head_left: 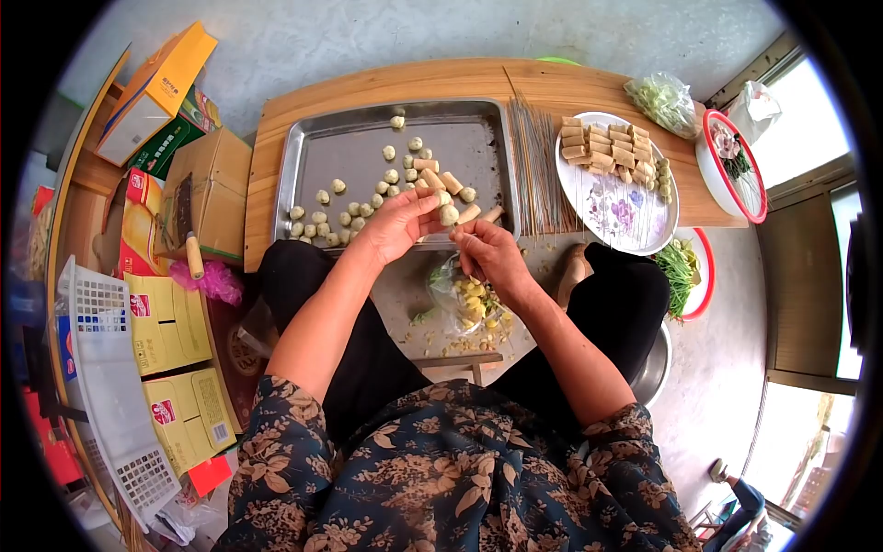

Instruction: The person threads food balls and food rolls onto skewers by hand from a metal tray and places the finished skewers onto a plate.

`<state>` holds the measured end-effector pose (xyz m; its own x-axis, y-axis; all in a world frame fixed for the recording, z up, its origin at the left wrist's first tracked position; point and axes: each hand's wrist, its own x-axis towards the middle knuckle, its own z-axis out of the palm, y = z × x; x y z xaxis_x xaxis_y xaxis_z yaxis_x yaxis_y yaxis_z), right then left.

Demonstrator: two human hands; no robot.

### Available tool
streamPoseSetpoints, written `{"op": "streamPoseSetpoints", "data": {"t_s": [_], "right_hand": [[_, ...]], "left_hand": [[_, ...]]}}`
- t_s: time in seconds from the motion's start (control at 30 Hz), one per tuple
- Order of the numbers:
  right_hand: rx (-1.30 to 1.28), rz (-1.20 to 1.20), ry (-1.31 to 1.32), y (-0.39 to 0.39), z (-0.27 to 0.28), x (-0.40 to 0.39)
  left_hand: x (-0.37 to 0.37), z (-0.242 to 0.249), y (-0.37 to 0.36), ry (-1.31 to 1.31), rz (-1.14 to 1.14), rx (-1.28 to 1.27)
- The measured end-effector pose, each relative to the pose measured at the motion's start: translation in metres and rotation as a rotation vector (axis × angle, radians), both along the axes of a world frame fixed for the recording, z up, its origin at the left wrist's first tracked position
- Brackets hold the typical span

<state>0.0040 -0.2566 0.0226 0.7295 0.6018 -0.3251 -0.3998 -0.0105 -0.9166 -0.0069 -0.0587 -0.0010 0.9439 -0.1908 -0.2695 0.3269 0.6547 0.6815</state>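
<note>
Over the front edge of a metal tray [317, 175], my left hand [402, 225] pinches a pale, green-flecked ball [449, 214] between its fingers. Close to that ball, my right hand [492, 250] is closed in a pinch; whatever it grips is too thin or hidden to make out. Several similar balls [319, 217] lie in the tray, mostly in its front half. Short light-brown rolls [451, 182] sit among them by my fingers. Right of the tray, many thin skewers [538, 166] lie side by side on the wooden table [368, 81].
An oval plate [612, 221] holds stacked brown rolls and a few loaded skewers. Bagged greens [662, 101] and a red-rimmed basin [760, 175] stand farther right. Below my hands hangs a plastic bag [471, 304] of yellowish scraps. Boxes [207, 189] and a white basket [115, 368] line the left.
</note>
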Motion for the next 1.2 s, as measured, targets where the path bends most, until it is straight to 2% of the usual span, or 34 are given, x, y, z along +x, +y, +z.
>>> {"op": "streamPoseSetpoints", "data": {"t_s": [0.5, 0.6, 0.63, 0.7, 0.73, 0.8, 0.83, 0.9, 0.93, 0.97, 1.03, 1.2], "right_hand": [[0.009, -0.036, 0.023, 0.003, -0.005, 0.005], [0.006, -0.067, -0.002, 0.003, -0.008, 0.008], [0.007, -0.089, 0.019, 0.001, -0.008, 0.009], [0.009, -0.110, 0.038, -0.002, -0.007, 0.010], [0.024, -0.120, 0.054, -0.004, -0.007, 0.009], [0.041, -0.130, 0.069, -0.006, -0.006, 0.009], [0.042, -0.128, 0.071, -0.007, -0.005, 0.009], [0.044, -0.131, 0.074, -0.009, -0.005, 0.008], [0.053, -0.125, 0.072, -0.010, -0.005, 0.007], [0.063, -0.118, 0.069, -0.010, -0.005, 0.006], [0.062, -0.110, 0.073, -0.010, -0.005, 0.005], [0.022, -0.073, 0.062, -0.010, -0.008, 0.000]], "left_hand": [[0.001, -0.002, 0.001, 0.012, -0.011, 0.079], [0.007, -0.001, 0.016, -0.006, 0.088, 0.312], [0.010, -0.002, 0.023, -0.005, 0.088, 0.313], [0.016, -0.009, 0.035, 0.145, 0.305, 0.758], [0.018, -0.016, 0.042, 0.145, 0.307, 0.759], [0.019, -0.026, 0.048, 0.033, 0.210, 1.400], [0.017, -0.030, 0.046, 0.033, 0.210, 1.401], [0.007, -0.037, 0.036, -0.107, 0.093, 1.882], [0.001, -0.038, 0.031, -0.200, 0.072, 1.843], [-0.001, -0.038, 0.027, -0.202, 0.071, 1.844], [-0.002, -0.030, 0.014, -0.131, -0.080, 1.972], [-0.001, -0.043, 0.014, -0.069, -0.039, 1.974]]}}
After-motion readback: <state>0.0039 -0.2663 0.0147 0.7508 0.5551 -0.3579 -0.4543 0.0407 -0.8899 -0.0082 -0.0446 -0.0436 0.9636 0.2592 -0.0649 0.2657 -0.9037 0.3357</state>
